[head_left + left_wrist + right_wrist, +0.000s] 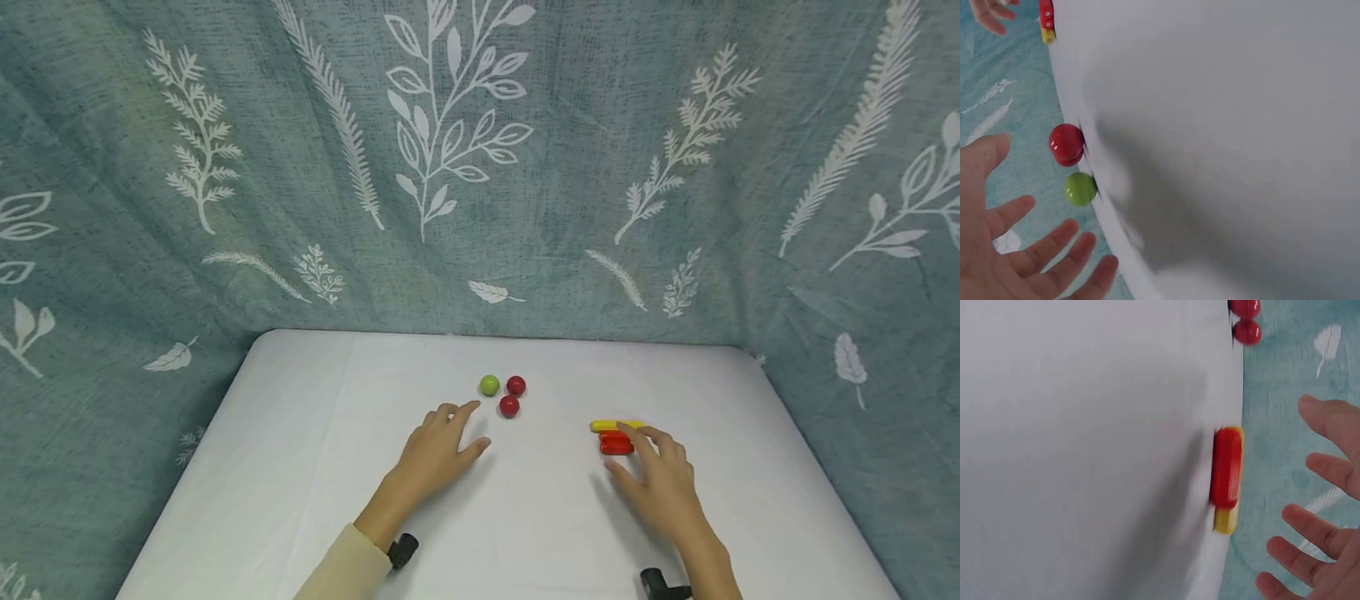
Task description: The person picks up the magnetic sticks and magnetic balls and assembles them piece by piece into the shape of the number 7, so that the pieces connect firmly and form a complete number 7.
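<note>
A green ball (pixel 490 385) and two glossy red balls, one farther back (pixel 516 385) and one nearer (pixel 509 406), sit in a small cluster on the white table (pixel 525 517). My left hand (pixel 435 454) hovers just left of and in front of them, fingers spread, holding nothing. To the right lie a slim yellow stick-like piece (pixel 603 426) and shorter glossy red pieces (pixel 617 447), side by side. My right hand (pixel 663 483) is over their right end in the head view, its fingers apart. The right wrist view shows a gap between that hand and the red piece (pixel 1227 467).
A blue-green cloth (pixel 555 275) with white leaf prints hangs behind the table and along its sides. Each wrist wears a black camera mount, seen at the left wrist (pixel 402 550) and the right wrist (pixel 660 585).
</note>
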Demonstrator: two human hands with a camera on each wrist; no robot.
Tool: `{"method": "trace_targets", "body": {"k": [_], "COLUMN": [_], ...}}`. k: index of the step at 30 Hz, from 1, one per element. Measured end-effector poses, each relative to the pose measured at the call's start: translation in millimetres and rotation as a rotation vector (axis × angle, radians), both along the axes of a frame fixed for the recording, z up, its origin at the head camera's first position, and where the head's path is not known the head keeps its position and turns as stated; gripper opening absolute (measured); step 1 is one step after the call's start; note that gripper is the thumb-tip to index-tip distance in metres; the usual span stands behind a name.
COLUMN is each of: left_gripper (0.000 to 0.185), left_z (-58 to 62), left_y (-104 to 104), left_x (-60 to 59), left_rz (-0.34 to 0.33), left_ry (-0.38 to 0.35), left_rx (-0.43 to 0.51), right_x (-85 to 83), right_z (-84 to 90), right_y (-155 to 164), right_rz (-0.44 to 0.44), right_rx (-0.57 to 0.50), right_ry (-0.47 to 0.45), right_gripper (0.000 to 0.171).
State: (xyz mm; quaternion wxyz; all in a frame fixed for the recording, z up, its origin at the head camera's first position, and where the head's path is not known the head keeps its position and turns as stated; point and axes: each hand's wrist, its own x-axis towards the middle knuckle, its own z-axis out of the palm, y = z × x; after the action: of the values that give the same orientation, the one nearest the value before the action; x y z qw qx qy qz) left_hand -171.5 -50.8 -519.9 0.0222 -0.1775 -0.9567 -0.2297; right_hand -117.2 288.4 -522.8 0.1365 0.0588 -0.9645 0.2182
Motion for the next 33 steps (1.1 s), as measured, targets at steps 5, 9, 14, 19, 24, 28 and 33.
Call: {"method": "trace_targets", "body": {"k": [5, 9, 14, 19, 24, 28, 33], "left_gripper": [0.063, 0.063, 0.058, 0.051, 0.051, 0.05, 0.046], "left_z": [-2.4, -4.9, -9.2, -15.7, -17.2, -17.4, -20.2], "left_y": [13, 22, 33, 42, 46, 48, 51], "left_x": [-17.0, -28.4, -39.3, -47.9, -52.7, -54.1, -56.0], "left_rz": [-0.016, -0.014, -0.03, -0.043, -0.03, -0.025, -0.015], "left_ry": [-0.07, -0.092, -0.123, -0.156, -0.163, -0.156, -0.151], "left_rx": [0.069, 0.118, 0.183, 0.209, 0.199, 0.188, 0.185], "right_x": [-5.6, -10.5, -16.8, -21.7, -23.7, -24.3, -25.6], "right_z": [-2.9, -6.3, -10.0, -12.3, -14.9, -15.3, -14.7], "right_y": [14, 20, 23, 25, 23, 23, 23], "right_rz": [-0.029, -0.022, 0.049, 0.06, 0.026, 0.009, 0.004], "right_rx": [-0.096, -0.154, -0.216, -0.203, -0.173, -0.163, -0.159], "right_ry": [-0.061, -0.098, -0.11, -0.106, -0.112, -0.124, -0.131], "right_gripper": [0.054, 0.048, 0.037, 0.031, 0.027, 0.025, 0.025]}}
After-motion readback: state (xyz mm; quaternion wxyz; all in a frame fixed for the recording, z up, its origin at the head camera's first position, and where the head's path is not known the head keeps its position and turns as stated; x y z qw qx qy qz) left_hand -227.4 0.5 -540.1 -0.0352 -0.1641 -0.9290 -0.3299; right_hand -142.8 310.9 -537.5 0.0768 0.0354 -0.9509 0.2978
